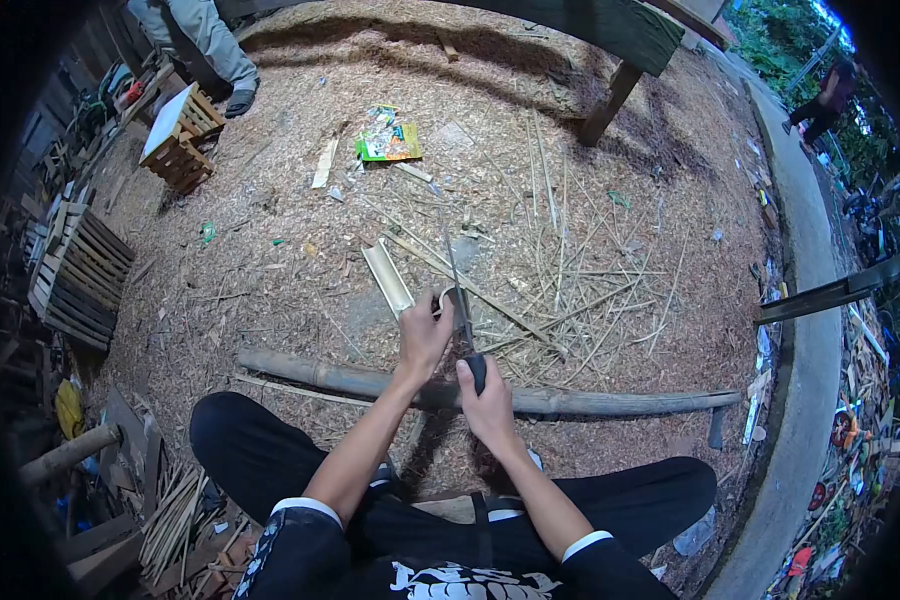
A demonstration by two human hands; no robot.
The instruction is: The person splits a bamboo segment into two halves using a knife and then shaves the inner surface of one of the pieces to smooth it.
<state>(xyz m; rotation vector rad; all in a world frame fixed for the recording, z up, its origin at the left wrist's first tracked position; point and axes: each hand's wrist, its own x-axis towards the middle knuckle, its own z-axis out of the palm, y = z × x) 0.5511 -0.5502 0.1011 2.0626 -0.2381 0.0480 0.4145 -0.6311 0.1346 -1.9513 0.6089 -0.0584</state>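
Observation:
My left hand (425,332) is closed around a pale split bamboo piece (388,277), whose hollow inner side faces up and which slants away to the upper left. A curved pale edge (446,297) shows by the fingertips, against the blade. My right hand (487,398) grips the black handle of a long knife (457,290). The blade points forward, away from me, and passes just right of my left fingers. Below both hands a thick bamboo pole (590,402) lies crosswise on the ground in front of my legs.
Thin bamboo strips (570,290) lie scattered ahead to the right on shavings. A bright green-yellow packet (388,143) lies farther off. Slatted wooden crates (80,275) stand left. A person's legs (210,45) show upper left, another person (828,100) upper right. A wooden post (610,105) supports a beam.

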